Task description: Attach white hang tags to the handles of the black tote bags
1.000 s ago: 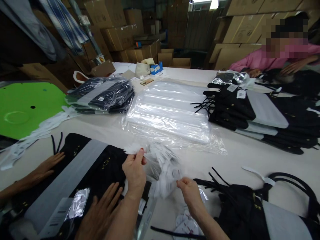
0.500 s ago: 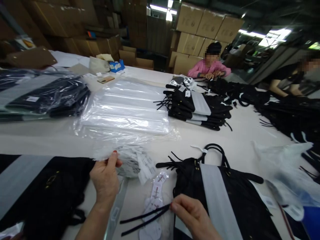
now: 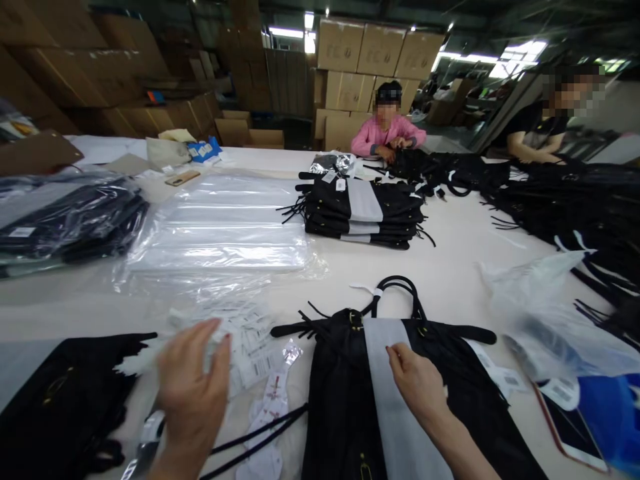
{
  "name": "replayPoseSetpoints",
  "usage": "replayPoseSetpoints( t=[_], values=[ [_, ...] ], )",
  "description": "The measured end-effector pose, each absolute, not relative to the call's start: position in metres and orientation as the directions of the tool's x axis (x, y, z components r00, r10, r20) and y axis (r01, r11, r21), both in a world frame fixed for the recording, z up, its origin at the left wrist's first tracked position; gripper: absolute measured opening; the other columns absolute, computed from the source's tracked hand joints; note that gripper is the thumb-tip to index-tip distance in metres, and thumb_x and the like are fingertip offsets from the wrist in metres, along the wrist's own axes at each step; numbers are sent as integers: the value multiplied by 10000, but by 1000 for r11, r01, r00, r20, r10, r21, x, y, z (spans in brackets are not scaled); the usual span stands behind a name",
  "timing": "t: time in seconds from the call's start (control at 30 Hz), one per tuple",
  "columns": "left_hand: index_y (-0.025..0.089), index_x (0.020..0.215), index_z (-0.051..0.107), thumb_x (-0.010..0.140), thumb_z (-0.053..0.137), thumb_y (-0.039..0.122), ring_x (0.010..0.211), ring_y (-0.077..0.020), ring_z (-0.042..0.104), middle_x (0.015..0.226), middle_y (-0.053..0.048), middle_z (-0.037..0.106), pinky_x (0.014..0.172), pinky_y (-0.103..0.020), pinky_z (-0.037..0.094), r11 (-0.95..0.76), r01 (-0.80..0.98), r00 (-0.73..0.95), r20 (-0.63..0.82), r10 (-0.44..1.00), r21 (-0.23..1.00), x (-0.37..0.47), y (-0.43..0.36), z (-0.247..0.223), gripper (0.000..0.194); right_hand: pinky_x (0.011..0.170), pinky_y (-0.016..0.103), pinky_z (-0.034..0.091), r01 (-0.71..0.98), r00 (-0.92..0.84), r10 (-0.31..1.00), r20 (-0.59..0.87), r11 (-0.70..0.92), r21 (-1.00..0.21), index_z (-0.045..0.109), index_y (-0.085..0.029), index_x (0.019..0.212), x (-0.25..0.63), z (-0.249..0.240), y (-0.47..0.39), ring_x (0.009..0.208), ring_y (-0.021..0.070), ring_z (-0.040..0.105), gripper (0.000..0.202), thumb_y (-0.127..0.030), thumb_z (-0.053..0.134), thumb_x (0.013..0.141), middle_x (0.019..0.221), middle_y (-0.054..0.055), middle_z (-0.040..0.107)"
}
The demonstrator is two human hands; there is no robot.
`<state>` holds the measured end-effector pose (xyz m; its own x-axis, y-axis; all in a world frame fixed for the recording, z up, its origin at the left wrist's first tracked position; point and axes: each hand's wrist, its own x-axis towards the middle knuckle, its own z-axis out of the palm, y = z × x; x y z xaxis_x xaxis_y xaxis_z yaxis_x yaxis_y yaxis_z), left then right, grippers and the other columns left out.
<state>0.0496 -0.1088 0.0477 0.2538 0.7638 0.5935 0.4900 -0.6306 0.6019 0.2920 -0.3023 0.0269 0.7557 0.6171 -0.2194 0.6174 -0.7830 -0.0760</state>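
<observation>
Black fabric is seen under the right hand [image 3: 417, 383], which is laid flat, fingers loosely spread and gripping nothing, on the pale paper band [image 3: 387, 393] wrapped around a black handbag [image 3: 345, 400] lying at the near edge of the table [image 3: 450, 267]. The left hand [image 3: 193, 393] is held open with fingers spread, holding nothing, just over a clear bag of white tags [image 3: 245, 337] beside the handbag. Farther back, a pile of clear plastic bags [image 3: 220, 230] and 1 stack of banded handbags [image 3: 363, 213] are seen.
</observation>
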Motion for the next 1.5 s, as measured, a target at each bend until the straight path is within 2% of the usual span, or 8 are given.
replayPoseSetpoints(
  t=[0.1,0.17,0.47,0.8,1.07,1.17,1.27,1.5],
  values=[
    [191,881,601,805,467,188,881,-215,517,871,-58,608,836,-375,408,-716,437,562,456,690,545,123,-132,30,154,515,282,340,651,728,649,-220,-756,-72,584,-172,806,306,18,-288,656,258,647,286,-253,322,885,682,118,677],
    [171,830,611,797,433,118,870,-208,518,841,-65,617,808,-352,426,-668,499,688,217,693,552,164,-141,10,189,517,285,354,674,710,670,-219,-736,-65,585,-157,825,313,13,-281,668,266,653,280,-226,320,882,693,133,679],
    [182,835,651,729,437,41,890,-233,537,855,-81,634,781,-378,407,-592,647,709,-92,699,481,234,-151,-33,277,545,291,378,747,600,752,-273,-649,-143,585,-161,831,324,-2,-267,693,260,657,276,-201,317,883,718,136,684],
    [207,712,642,753,515,119,815,-186,540,767,-28,615,768,-307,411,-631,622,750,-122,650,464,236,-138,-36,159,566,260,340,722,477,807,-349,-586,-369,596,-211,871,329,-3,-248,767,202,639,237,-256,363,875,806,55,697],
    [181,654,565,770,446,97,712,-192,509,670,-35,544,710,-327,390,-636,553,765,-24,644,538,211,-148,-16,187,758,321,365,745,329,867,-375,-482,-461,601,-159,958,351,21,-283,748,215,607,233,-208,561,733,705,33,679],
    [191,631,525,752,449,106,708,-173,501,680,-18,525,685,-300,392,-579,515,744,5,668,632,210,-154,-9,166,621,271,389,533,306,866,-395,-500,-683,577,-168,986,357,18,-291,637,165,573,295,-366,534,771,654,-6,626],
    [188,573,465,713,446,81,739,-147,522,791,-26,558,700,-278,410,-477,468,712,3,702,744,219,-160,-7,177,611,258,389,116,280,883,-377,-421,-900,592,-163,906,358,11,-294,614,137,528,333,-456,483,792,606,-24,550],
    [168,521,464,607,448,63,500,-92,536,669,6,619,529,-215,427,-144,404,693,-199,693,903,234,-170,-17,137,607,256,373,-308,167,863,-477,-414,-857,609,-199,846,353,-4,-296,620,116,497,287,-394,667,644,706,-28,575]
  ],
)
